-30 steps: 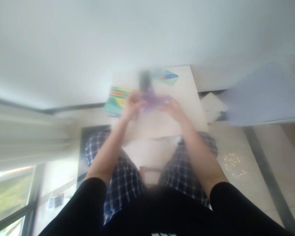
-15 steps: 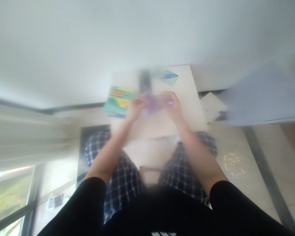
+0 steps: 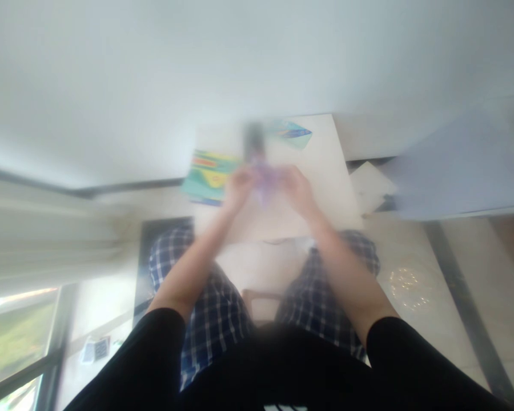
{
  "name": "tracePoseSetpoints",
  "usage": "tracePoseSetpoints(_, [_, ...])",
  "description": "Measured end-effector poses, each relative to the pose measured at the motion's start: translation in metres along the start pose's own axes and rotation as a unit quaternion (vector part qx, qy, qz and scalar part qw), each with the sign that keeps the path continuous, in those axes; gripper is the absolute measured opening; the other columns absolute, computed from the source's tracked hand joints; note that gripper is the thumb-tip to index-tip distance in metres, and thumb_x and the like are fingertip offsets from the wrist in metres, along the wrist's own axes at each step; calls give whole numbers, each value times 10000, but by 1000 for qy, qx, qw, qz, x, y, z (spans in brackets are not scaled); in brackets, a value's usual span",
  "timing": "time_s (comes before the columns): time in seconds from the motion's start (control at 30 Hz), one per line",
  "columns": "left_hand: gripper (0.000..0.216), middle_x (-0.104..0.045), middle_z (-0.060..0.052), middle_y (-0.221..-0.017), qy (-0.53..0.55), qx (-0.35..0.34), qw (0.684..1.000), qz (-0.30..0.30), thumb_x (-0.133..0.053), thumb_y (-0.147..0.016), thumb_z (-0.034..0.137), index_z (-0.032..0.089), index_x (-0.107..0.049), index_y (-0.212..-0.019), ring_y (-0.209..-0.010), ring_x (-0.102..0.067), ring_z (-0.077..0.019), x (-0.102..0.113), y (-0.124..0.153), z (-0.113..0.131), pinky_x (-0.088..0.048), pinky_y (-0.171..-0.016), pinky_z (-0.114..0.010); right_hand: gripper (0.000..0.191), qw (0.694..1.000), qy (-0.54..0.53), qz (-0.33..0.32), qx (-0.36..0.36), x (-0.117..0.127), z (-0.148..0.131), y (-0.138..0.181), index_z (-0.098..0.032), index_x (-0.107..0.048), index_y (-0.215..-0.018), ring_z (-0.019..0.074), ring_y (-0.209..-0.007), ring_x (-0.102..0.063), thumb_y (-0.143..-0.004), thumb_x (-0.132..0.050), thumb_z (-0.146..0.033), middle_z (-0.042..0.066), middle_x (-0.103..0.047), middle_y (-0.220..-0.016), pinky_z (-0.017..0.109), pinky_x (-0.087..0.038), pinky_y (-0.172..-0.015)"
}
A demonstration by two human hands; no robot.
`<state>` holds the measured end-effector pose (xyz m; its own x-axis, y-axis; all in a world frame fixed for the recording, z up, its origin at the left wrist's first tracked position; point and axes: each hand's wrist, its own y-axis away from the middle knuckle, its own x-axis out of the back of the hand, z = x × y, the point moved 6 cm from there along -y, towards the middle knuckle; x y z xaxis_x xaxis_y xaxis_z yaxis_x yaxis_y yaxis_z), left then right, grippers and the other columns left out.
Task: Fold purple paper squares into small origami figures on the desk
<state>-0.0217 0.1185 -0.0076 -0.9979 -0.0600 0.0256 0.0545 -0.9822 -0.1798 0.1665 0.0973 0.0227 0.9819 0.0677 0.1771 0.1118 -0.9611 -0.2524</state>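
Note:
Between my hands, above the white tabletop [image 3: 325, 188], is a small purple piece of what looks like folded paper [image 3: 264, 180], pointed toward me at its lower end. My left hand [image 3: 240, 184] pinches its left side, fingers closed. On its right side, the closed fingers of my right hand [image 3: 294, 184] grip it too. Haze blurs the middle of the view, so the folds and fingertips are not sharp. Just beyond the purple paper stands a dark upright object [image 3: 253, 140], too blurred to name.
A green and yellow printed packet [image 3: 209, 178] lies at the table's left edge, partly behind my left hand. Toward the far edge rests a blue-green packet [image 3: 295, 134]. A wall [image 3: 257, 57] rises behind the table; a pale grey panel [image 3: 462, 171] stands at right.
The purple paper has turned or been reshaped, and a point of it now hangs lower between my hands. My right hand has shifted slightly down and its fingers look more closed.

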Motion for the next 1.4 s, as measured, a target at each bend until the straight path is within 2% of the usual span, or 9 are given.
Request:
tracePoseSetpoints(0.1, [462, -712, -44, -770, -12, -7, 1000, 11, -784, -674, 627, 189, -642, -709, -756, -693, -160, 1, 0, 1, -548, -740, -272, 511, 1000, 3, 15, 16, 0, -4, 2, -257, -603, -1060, 193, -933, -716, -728, -731, -623, 22, -725, -1002, 341, -591, -860])
tracePoseSetpoints(0.23, [383, -741, -50, -893, -50, -14, 999, 13, -763, -737, 570, 197, -688, -782, -872, -714, -179, 2, 2, 4, -552, -790, -272, 412, 999, 29, 34, 26, 2, -8, 4, -246, -638, -963, 176, -835, -709, -795, -665, -621, 19, -722, -923, 318, -598, -788])
tracePoseSetpoints(0.33, [369, -752, -62, -1020, -55, -26, 998, -24, -738, -765, 573, 216, -738, -856, -995, -710, -217, -2, 5, 6, -549, -894, -317, 363, 998, 48, 32, 40, 3, -9, 4, -231, -655, -888, 161, -773, -682, -833, -632, -589, 13, -702, -855, 302, -591, -731])
tracePoseSetpoints(0.47, [519, -703, -101, -1233, -59, -29, 995, -69, -720, -730, 669, 217, -765, -981, -1200, -637, -296, -7, 8, 6, -518, -1002, -392, 315, 992, 82, 44, 84, 5, -14, 2, -227, -660, -810, 166, -781, -655, -840, -647, -540, 14, -666, -807, 308, -576, -733])
tracePoseSetpoints(0.6, [566, -710, -107, -1217, -61, 9, 991, -123, -689, -737, 707, 205, -764, -988, -1164, -653, -316, -12, 10, 2, -542, -976, -422, 313, 988, 87, 44, 118, 7, -16, 0, -228, -662, -740, 183, -847, -647, -851, -648, -520, 27, -653, -826, 342, -565, -809])
tracePoseSetpoints(0.83, [684, -727, -97, -1201, -18, 63, 979, -191, -658, -713, 768, 207, -733, -1096, -1167, -665, -300, -18, 13, 1, -532, -1007, -411, 401, 999, 0, 28, 25, 9, -6, -3, -248, -675, -1000, 190, -957, -664, -750, -746, -554, 35, -695, -1032, 335, -580, -825])
tracePoseSetpoints(1.0, [664, -765, -97, -1073, -29, 59, 981, -183, -628, -715, 793, 198, -760, -978, -1059, -711, -301, -16, 11, -1, -567, -930, -414, 363, 1000, -12, -2, 17, 6, -7, -3, -232, -709, -835, 209, -993, -684, -735, -745, -580, 50, -723, -1029, 356, -571, -888])
tracePoseSetpoints(1.23, [584, -695, -98, -1268, -3, -35, 994, -106, -719, -750, 655, 256, -701, -1176, -1192, -651, -287, -7, 7, 10, -501, -1033, -427, 394, 1000, -9, 24, -5, 11, -3, -3, -223, -712, -817, 192, -871, -701, -692, -775, -592, 24, -735, -882, 359, -573, -865])
tracePoseSetpoints(1.4, [444, -696, -107, -1267, -11, -37, 993, -112, -715, -756, 648, 222, -775, -865, -1220, -630, -311, -7, 6, 18, -469, -1066, -461, 455, 1000, 17, 17, -1, 8, -8, -1, -225, -730, -811, 183, -827, -699, -695, -731, -664, 29, -747, -875, 331, -578, -804])
